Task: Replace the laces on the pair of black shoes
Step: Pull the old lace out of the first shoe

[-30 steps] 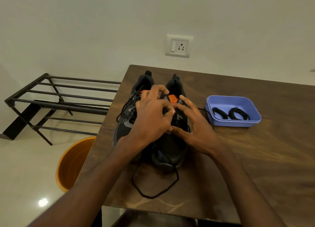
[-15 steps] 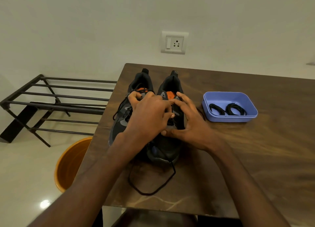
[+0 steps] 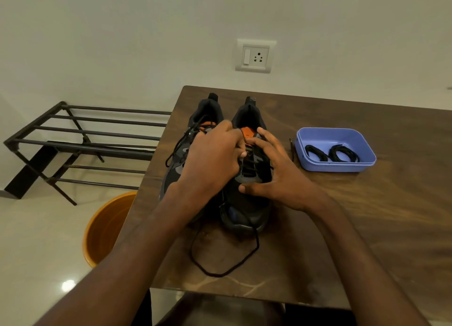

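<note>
Beyond my left hand's (image 3: 210, 157) knuckles sits the left shoe (image 3: 182, 154), its lace loose. That hand's fingers curl over the right shoe's (image 3: 249, 179) eyelets and seem to pinch the old lace (image 3: 220, 264), though the pinch itself is hidden. My right hand (image 3: 276, 179) lies spread, bracing this shoe. I judge I'm unlacing; next comes drawing the lace free. Fresh laces (image 3: 332, 153) wait in the blue tray (image 3: 342, 166), right of my fingers.
</note>
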